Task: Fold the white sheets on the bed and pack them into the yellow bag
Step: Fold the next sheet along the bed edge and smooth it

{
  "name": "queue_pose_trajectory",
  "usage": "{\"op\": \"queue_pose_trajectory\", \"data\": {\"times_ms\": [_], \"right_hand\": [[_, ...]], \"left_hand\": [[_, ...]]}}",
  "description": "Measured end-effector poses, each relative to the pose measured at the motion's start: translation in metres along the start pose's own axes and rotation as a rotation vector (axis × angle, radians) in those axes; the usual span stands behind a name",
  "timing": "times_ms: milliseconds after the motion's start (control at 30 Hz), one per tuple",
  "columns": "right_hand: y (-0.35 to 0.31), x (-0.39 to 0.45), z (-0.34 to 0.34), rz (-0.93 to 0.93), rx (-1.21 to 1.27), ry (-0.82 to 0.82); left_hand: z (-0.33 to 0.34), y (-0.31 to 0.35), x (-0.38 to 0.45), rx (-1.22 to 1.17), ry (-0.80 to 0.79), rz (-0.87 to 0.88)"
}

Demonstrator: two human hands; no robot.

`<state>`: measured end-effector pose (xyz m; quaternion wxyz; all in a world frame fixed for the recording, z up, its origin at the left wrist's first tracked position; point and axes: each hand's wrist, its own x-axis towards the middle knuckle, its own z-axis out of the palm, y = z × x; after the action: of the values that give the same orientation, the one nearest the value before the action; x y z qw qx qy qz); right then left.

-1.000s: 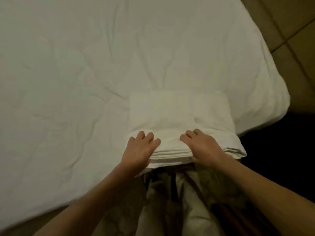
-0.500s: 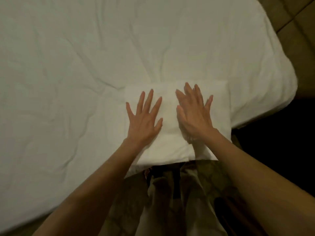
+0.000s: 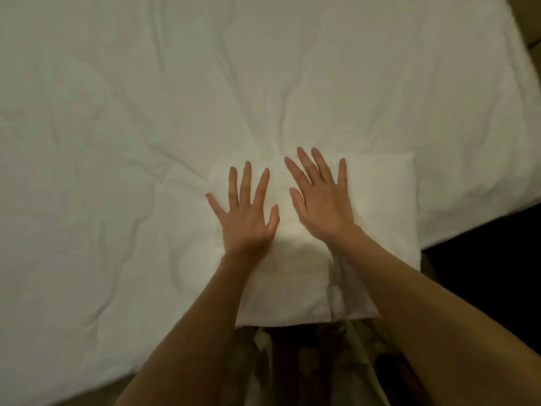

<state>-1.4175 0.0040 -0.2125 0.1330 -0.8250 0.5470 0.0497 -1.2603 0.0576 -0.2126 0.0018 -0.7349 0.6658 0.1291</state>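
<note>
Pressing folded sheet (image 3: 377, 218) flat, long axis left-right; both hands' fingers (image 3: 247, 183) splayed wide.

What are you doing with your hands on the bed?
A person is folding a white sheet. The folded sheet lies near the edge of the bed. The left hand and the right hand lie flat on it with fingers spread, pressing it smooth. No yellow bag is in view.

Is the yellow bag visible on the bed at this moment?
No, only the folded sheet lies on the bed, under both hands.
</note>
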Motion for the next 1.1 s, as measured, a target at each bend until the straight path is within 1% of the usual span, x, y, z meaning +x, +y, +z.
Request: {"op": "queue_pose_trajectory", "data": {"times_ms": [67, 100, 167, 200, 300, 367, 433, 500, 533, 567, 600, 633, 667, 700, 733, 800, 867, 933, 1033, 1100], "right_hand": [[0.017, -0.009, -0.008, 0.004, -0.008, -0.043], [0.028, -0.014, -0.013, 0.038, -0.005, -0.053], [0.053, -0.028, -0.020, 0.118, 0.012, -0.069], [0.065, -0.037, -0.023, 0.152, 0.017, -0.082], [0.093, -0.057, -0.032, 0.220, 0.043, -0.133], [0.101, -0.062, -0.036, 0.235, 0.047, -0.165], [0.100, -0.057, -0.042, 0.256, 0.095, -0.152], [0.093, -0.040, -0.055, 0.264, 0.228, -0.081], [0.087, -0.026, -0.063, 0.237, 0.305, -0.052], [0.080, -0.010, -0.069, 0.191, 0.393, -0.065], [0.071, 0.008, -0.074, 0.133, 0.476, -0.128], [0.060, 0.026, -0.077, 0.074, 0.529, -0.232], [0.048, 0.044, -0.078, 0.021, 0.520, -0.359], [0.037, 0.061, -0.078, -0.022, 0.456, -0.483], [0.027, 0.075, -0.079, -0.057, 0.391, -0.575], [0.018, 0.097, -0.080, -0.088, 0.356, -0.693], [0.019, 0.112, -0.082, -0.092, 0.385, -0.799], [0.017, 0.119, -0.083, -0.126, 0.343, -0.874], [0.010, 0.122, -0.080, -0.162, 0.295, -0.961], [0.008, 0.121, -0.081, -0.177, 0.308, -1.031]], "left_hand": [[-0.009, -0.007, -0.010, -0.039, -0.029, -0.038], [-0.015, -0.014, -0.012, -0.114, -0.054, -0.121], [-0.023, -0.032, -0.023, -0.401, -0.084, -0.398], [-0.027, -0.041, -0.031, -0.518, -0.075, -0.478], [-0.032, -0.050, -0.057, -0.646, -0.082, -0.574], [-0.035, -0.042, -0.080, -0.824, -0.142, -0.674], [-0.037, -0.039, -0.107, -0.928, -0.182, -0.763], [-0.029, -0.039, -0.134, -1.104, -0.149, -0.949], [-0.023, -0.038, -0.144, -1.222, -0.105, -1.055], [-0.016, -0.032, -0.152, -1.344, -0.052, -1.180], [-0.007, -0.023, -0.159, -1.474, 0.032, -1.278], [0.000, -0.012, -0.162, -1.589, 0.117, -1.362], [0.008, 0.001, -0.163, -1.701, 0.193, -1.422], [0.010, 0.016, -0.160, -1.813, 0.216, -1.489], [0.015, 0.030, -0.157, -1.936, 0.200, -1.527], [0.017, 0.058, -0.148, -2.122, 0.166, -1.566], [0.018, 0.082, -0.140, -2.105, 0.175, -1.621], [0.017, 0.099, -0.138, -2.012, 0.182, -1.684], [0.012, 0.114, -0.138, -2.076, 0.060, -1.608], [0.011, 0.116, -0.144, -2.118, 0.040, -1.572]]}}
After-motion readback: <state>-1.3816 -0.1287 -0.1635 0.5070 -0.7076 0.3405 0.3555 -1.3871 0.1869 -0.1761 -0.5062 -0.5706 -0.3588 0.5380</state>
